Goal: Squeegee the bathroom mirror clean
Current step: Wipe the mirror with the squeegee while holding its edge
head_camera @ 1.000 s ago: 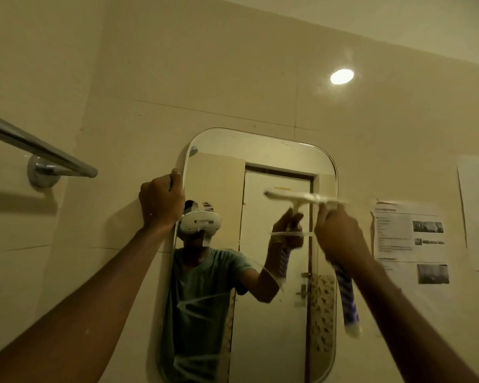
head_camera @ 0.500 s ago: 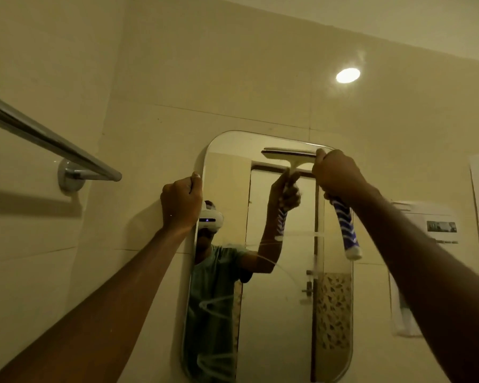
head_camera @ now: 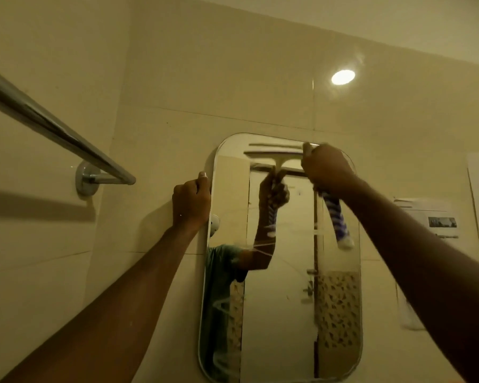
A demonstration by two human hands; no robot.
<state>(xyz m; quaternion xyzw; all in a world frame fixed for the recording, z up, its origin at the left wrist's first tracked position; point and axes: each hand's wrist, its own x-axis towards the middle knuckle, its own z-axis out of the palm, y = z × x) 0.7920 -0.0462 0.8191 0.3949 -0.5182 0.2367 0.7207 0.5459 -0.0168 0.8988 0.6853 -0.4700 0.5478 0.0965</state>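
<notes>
Mirror (head_camera: 285, 313): tall rectangular pane w/ rounded corners, frameless, fixed to a beige tiled wall (head_camera: 205, 78); pale streaks and swirls of residue cross the glass at mid-height and at lower left. Squeegee (head_camera: 277, 154): pale blade bar lies horizontal against the glass at the top edge of the mirror, slightly motion-blurred; handle w/ blue-and-white striped grip (head_camera: 336, 217) slants down and to the right below the fist, ending in a white tip. Right hand (head_camera: 325, 168): closed in a fist around the squeegee handle just below the blade's right end, covering that end of the bar. Left hand (head_camera: 191, 203): fingers curled shut over the mirror's upper left edge, thumb up along the rim, knuckles toward the camera. Reflection shows a raised arm w/ the squeegee, a teal shirt, a door and a speckled panel (the real blade and its reflected double sit close together, so the exact contact line is hard to read). Surroundings: chrome towel rail (head_camera: 53, 125) w/ round wall mount projects from the wall at left, well apart from the mirror; bright round light spot (head_camera: 343, 77) on the wall at upper right; printed paper sheets (head_camera: 437, 222) on the wall right of the mirror, partly hidden behind the right forearm.
</notes>
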